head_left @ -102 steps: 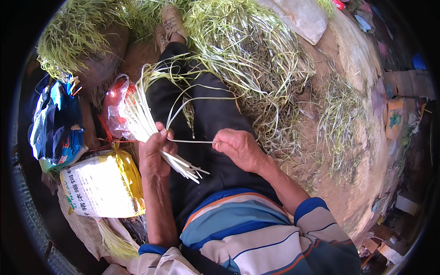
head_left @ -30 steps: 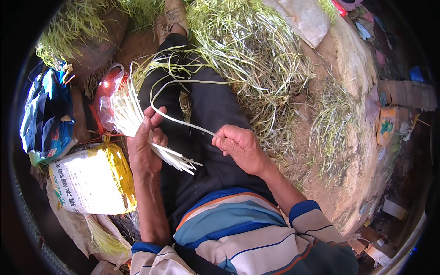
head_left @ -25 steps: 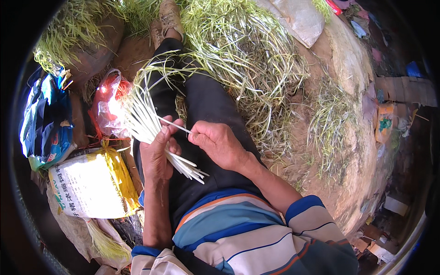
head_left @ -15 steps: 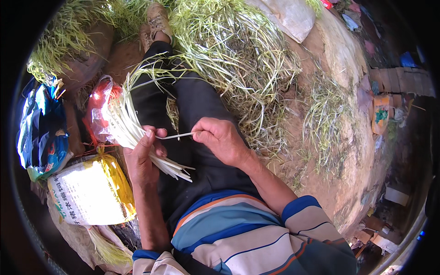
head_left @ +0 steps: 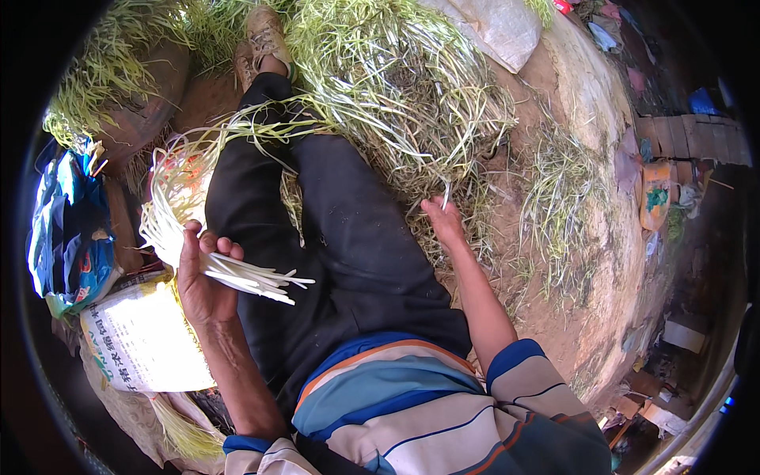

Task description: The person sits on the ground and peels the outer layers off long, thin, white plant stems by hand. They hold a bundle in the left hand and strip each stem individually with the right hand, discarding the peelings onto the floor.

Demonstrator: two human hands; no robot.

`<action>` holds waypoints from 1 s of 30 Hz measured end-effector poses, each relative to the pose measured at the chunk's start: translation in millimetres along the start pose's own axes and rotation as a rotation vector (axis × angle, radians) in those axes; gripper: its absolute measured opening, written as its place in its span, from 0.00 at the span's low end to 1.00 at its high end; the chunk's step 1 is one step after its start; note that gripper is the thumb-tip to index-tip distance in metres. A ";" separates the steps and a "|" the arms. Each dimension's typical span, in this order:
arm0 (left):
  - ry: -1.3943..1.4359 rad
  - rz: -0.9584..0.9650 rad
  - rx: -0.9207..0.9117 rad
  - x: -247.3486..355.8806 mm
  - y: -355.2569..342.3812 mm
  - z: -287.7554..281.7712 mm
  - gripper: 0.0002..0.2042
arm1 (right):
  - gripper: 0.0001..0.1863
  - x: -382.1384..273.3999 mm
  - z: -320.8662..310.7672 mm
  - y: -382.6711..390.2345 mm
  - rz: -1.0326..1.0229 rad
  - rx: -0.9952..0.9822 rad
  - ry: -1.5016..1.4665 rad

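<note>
Two hands were at work, and you sat on the ground with your black-trousered legs (head_left: 332, 237) stretched toward twelve o'clock. At nine o'clock a blue plastic bag (head_left: 67, 229) lay crumpled, with a white and yellow printed sack (head_left: 138, 340) just below it at about eight o'clock. Your left hand (head_left: 202, 277) had its grip pressed together around a bundle of pale stalks (head_left: 237, 273); the white cut ends jutted toward three o'clock over your thigh, while the long leafy ends curved up toward eleven o'clock, past a red mesh bag (head_left: 170, 170). Beyond your shoe (head_left: 265, 36), at twelve o'clock, a big heap of loose green stalks (head_left: 396, 87) covered the dirt. Your right hand (head_left: 443, 226) reached out at the lower edge of that heap, well apart from the bundle; its fingers touched a single thin stalk (head_left: 446, 192), though you could not tell whether they pinched it. At three o'clock a thinner scatter of stalks (head_left: 558, 182) lay on the earthen bank (head_left: 602, 261).
</note>
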State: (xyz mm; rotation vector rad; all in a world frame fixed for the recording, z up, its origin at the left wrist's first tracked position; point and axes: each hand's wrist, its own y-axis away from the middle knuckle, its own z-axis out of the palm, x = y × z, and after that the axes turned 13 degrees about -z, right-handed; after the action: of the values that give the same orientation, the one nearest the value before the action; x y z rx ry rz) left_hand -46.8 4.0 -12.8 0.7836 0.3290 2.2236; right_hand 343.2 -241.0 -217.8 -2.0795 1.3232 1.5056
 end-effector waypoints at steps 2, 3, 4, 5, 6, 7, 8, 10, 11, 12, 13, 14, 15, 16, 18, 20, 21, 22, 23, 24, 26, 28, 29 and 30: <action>0.037 -0.071 -0.004 -15.8 -5.1 -6.4 0.11 | 0.16 -0.7 4.1 -5.7 0.185 -0.044 -0.224; 0.062 -0.105 -0.023 -21.6 -6.8 -9.4 0.11 | 0.13 -3.3 -0.7 -7.8 0.153 -0.068 -0.256; 0.062 -0.131 -0.060 -25.3 -8.4 -12.0 0.11 | 0.11 -7.3 -11.6 -10.0 0.134 -0.088 -0.292; 0.061 -0.159 -0.095 -27.5 -10.0 -14.1 0.11 | 0.08 -11.3 -25.2 -11.6 0.116 -0.107 -0.327; 0.063 -0.162 -0.097 -27.8 -11.5 -15.9 0.11 | 0.08 -15.0 -43.3 -10.6 0.095 -0.108 -0.464; 0.066 -0.168 -0.097 -27.6 -12.4 -17.1 0.11 | 0.09 -19.1 -65.5 -9.4 0.037 -0.072 -0.565; 0.086 -0.170 -0.113 -27.6 -12.9 -17.9 0.11 | 0.09 -23.6 -86.5 -11.5 0.031 0.061 -0.538; 0.071 -0.174 -0.106 -26.3 -15.4 -18.2 0.11 | 0.09 -32.7 -132.7 -11.7 0.000 0.285 -0.528; 0.088 -0.175 -0.127 -25.6 -16.9 -18.0 0.11 | 0.09 -35.5 -152.3 -11.4 -0.035 0.380 -0.607; 0.089 -0.174 -0.136 -25.7 -17.8 -17.7 0.11 | 0.09 -36.8 -170.4 -11.2 -0.051 0.462 -0.626; 0.071 -0.173 -0.117 -26.1 -18.5 -17.5 0.11 | 0.09 -35.7 -183.7 -11.8 -0.046 0.557 -0.569; 0.073 -0.173 -0.111 -26.5 -18.9 -17.5 0.11 | 0.09 -32.4 -193.2 -10.7 -0.075 0.556 -0.503; 0.093 -0.172 -0.123 -27.0 -19.0 -17.6 0.11 | 0.09 -27.5 -198.8 -9.0 -0.064 0.595 -0.438; 0.099 -0.176 -0.132 -27.0 -19.5 -17.9 0.12 | 0.09 -20.2 -196.9 -6.9 -0.072 0.492 -0.333; 0.092 -0.178 -0.104 -27.4 -19.2 -18.9 0.12 | 0.09 -4.1 -183.7 -0.9 -0.041 0.334 -0.132; 0.090 -0.175 -0.092 -27.0 -18.8 -19.9 0.12 | 0.10 10.1 -158.7 4.0 -0.003 0.010 0.090; 0.080 -0.173 -0.079 -26.8 -18.0 -20.2 0.12 | 0.10 13.7 -150.3 9.6 -0.054 -0.099 0.179; 0.090 -0.174 -0.083 -26.5 -17.1 -20.3 0.12 | 0.11 17.3 -137.0 14.4 0.023 -0.163 0.283; 0.065 -0.169 -0.063 -26.3 -16.2 -20.1 0.12 | 0.11 18.7 -126.7 17.7 0.015 -0.191 0.238; 0.063 -0.169 -0.062 -26.6 -15.7 -19.8 0.11 | 0.12 19.4 -119.3 21.4 0.060 -0.205 0.197; 0.061 -0.174 -0.068 -27.6 -16.7 -18.8 0.11 | 0.14 19.5 -111.9 23.8 0.113 -0.254 0.078; 0.085 -0.177 -0.098 -28.3 -17.8 -18.0 0.11 | 0.15 19.1 -114.6 22.5 0.116 -0.250 0.053; 0.058 -0.174 -0.073 -28.5 -18.0 -17.7 0.11 | 0.15 19.2 -117.5 20.7 0.101 -0.264 0.007; 0.050 -0.173 -0.069 -28.4 -18.1 -17.6 0.11 | 0.16 19.5 -121.8 18.2 0.071 -0.242 0.131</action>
State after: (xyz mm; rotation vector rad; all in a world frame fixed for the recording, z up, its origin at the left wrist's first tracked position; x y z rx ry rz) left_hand -32.3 -3.9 -47.1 0.6393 0.3299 2.0827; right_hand 406.0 -340.5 -176.3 -2.3375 1.3309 1.6580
